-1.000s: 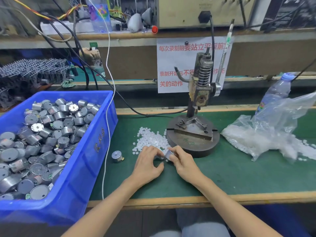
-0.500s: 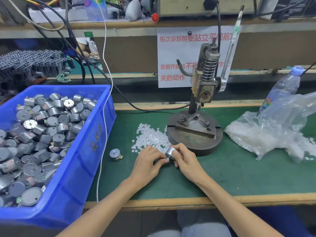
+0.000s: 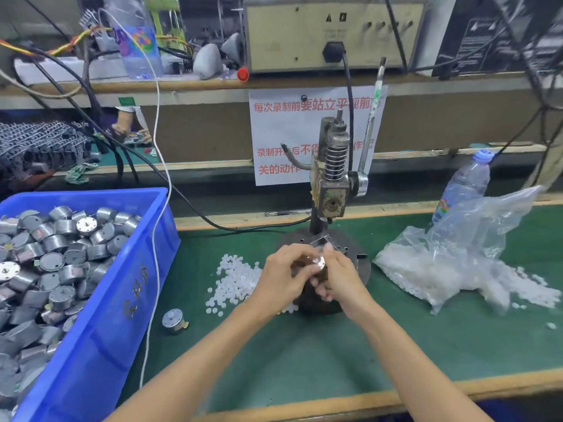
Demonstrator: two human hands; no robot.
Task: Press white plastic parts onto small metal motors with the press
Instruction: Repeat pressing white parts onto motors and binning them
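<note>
Both hands meet over the round base (image 3: pixel 361 269) of the hand press (image 3: pixel 333 178). A small silver motor (image 3: pixel 318 262) is held between them, its flat round face turned up. My left hand (image 3: pixel 285 274) pinches it from the left and my right hand (image 3: pixel 338 278) grips it from the right. Whether a white part sits on its shaft is lost in blur. A heap of small white plastic parts (image 3: pixel 233 281) lies on the green mat left of the base. One loose motor (image 3: pixel 173 321) stands near the bin.
A blue bin (image 3: pixel 122 300) full of silver motors fills the left. A clear plastic bag (image 3: pixel 457 263) of white parts lies at the right beside a water bottle (image 3: pixel 466 184). The press lever (image 3: pixel 373 123) stands upright. A white cable (image 3: pixel 155 239) hangs along the bin.
Both hands have lifted the motor off the mat and carried it forward, over the press base. The camera has moved closer and tilted up.
</note>
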